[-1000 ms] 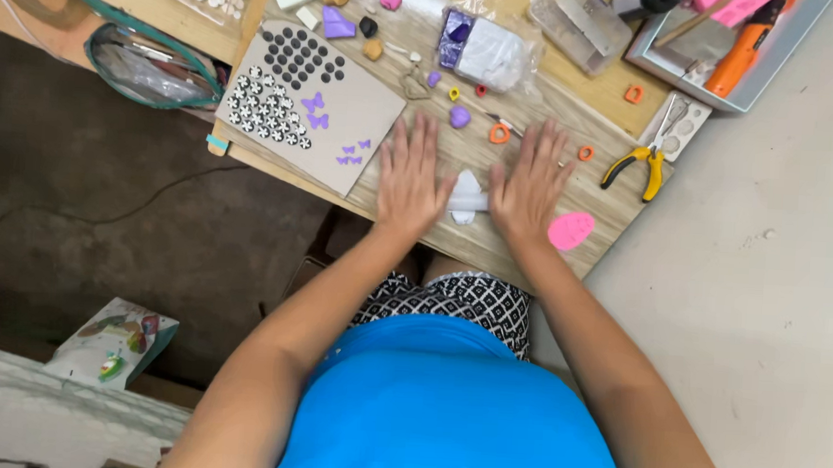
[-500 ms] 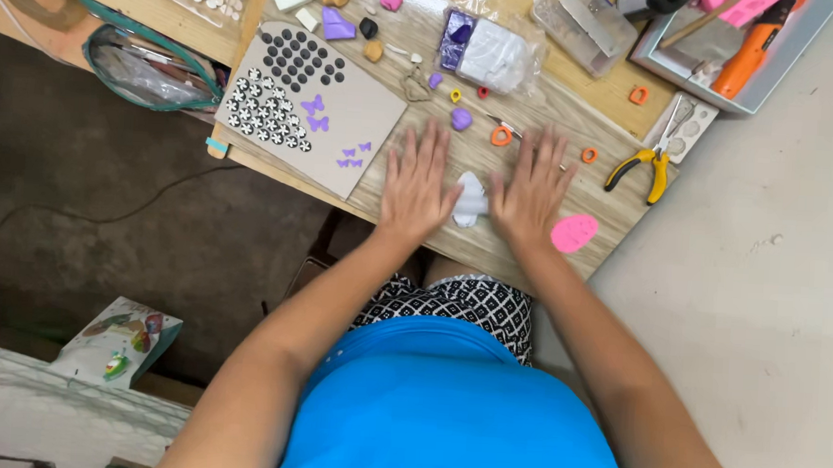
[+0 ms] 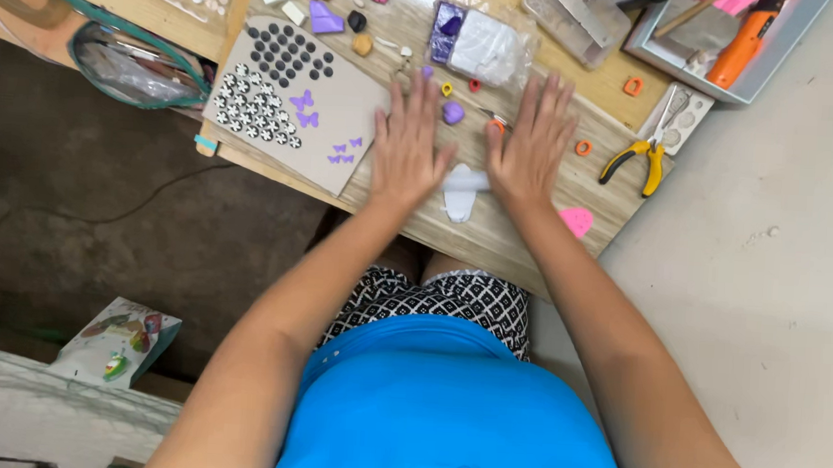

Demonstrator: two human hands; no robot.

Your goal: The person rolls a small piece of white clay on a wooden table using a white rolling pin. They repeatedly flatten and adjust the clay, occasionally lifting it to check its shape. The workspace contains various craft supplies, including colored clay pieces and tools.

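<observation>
**Q.** Both hands have changed, have they not, against the earlier views?

**A.** Yes. Earlier the palms lay close together and covered most of the white clay piece (image 3: 461, 190); now the left hand (image 3: 410, 148) and right hand (image 3: 530, 143) sit a little farther up the wooden table (image 3: 540, 233) and slightly apart, so more of the clay shows between them. The clay itself lies near the table's front edge, much where it was.

**Q.** State of the hands?

**A.** Flat, palm down, fingers spread; neither pinches anything. The inner edge of each hand touches, or nearly touches, the clay; the contact cannot be told exactly.

**Q.** How should the flattening or rolling be done well, judging from this view?

**A.** Even pressure from both palms would seem best, with strokes kept short so that the piece does not slide off the front edge. The small purple clay ball (image 3: 452, 112) and the orange ring (image 3: 495, 125) lie just beyond the fingertips and should be kept clear of the soft white surface.

**Q.** Surroundings?

**A.** A grey card (image 3: 295, 104) carrying dots and purple butterflies lies left of the left hand; yellow-handled pliers (image 3: 634, 160) and a pink clay heart (image 3: 576, 221) lie to the right.
</observation>
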